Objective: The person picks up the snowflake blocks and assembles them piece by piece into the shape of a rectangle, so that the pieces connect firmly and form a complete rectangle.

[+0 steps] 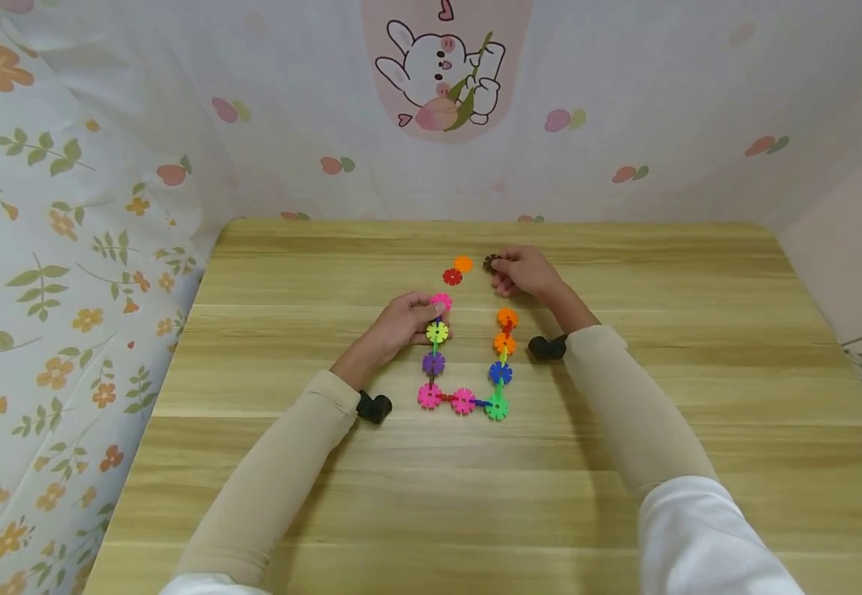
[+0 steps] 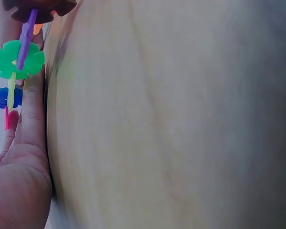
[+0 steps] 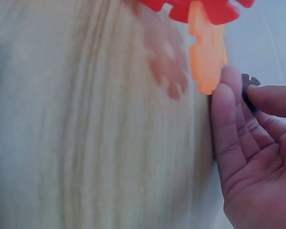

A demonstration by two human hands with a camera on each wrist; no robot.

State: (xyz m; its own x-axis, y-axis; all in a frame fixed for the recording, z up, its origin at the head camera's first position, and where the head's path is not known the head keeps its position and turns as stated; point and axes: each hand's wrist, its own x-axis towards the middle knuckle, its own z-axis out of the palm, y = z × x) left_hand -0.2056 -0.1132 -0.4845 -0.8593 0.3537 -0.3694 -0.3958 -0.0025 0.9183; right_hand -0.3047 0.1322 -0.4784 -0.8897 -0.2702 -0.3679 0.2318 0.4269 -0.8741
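Note:
A U-shaped chain of slotted plastic snowflake discs lies on the table. At the top of its left side my left hand [image 1: 405,319] pinches the pink disc [image 1: 441,302] between thumb and fingers. Below that disc run a yellow disc [image 1: 437,333] and a purple disc [image 1: 434,364]. In the left wrist view a green disc [image 2: 31,61] stands close beside the fingers. My right hand [image 1: 526,271] pinches a dark brown disc [image 1: 490,263] above the chain's right side. The right wrist view shows this dark disc [image 3: 250,93] between thumb and fingers, with an orange disc [image 3: 207,52] of the chain nearby.
A loose orange disc [image 1: 464,264] and a red disc [image 1: 452,277] lie between the hands. Pink discs and a green disc [image 1: 497,406] form the chain's near corners. Floral cloth [image 1: 51,330] hangs at the left and behind the wooden table [image 1: 431,512].

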